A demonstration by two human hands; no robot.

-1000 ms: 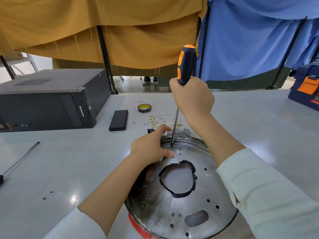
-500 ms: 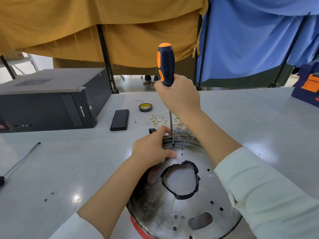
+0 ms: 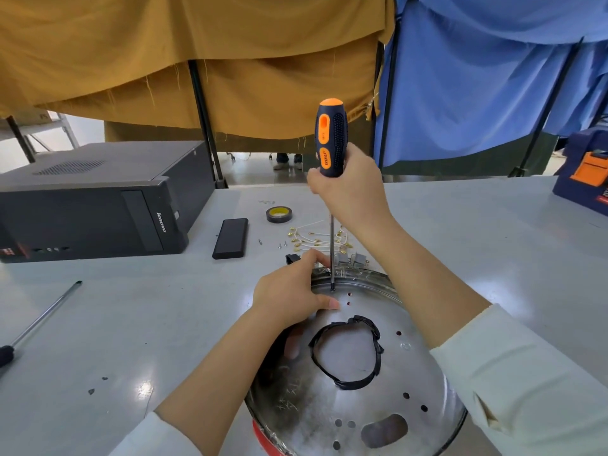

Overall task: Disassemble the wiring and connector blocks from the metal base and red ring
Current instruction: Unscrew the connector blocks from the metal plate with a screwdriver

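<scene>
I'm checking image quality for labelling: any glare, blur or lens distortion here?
Head view: glare spot on the table; the shiny metal base mirrors the left hand; wide-angle bending shows at the edges; screwdriver and right hand look sharp.

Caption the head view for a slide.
Right hand drives a screwdriver into the metal base while the left hand steadies its rim.
</scene>
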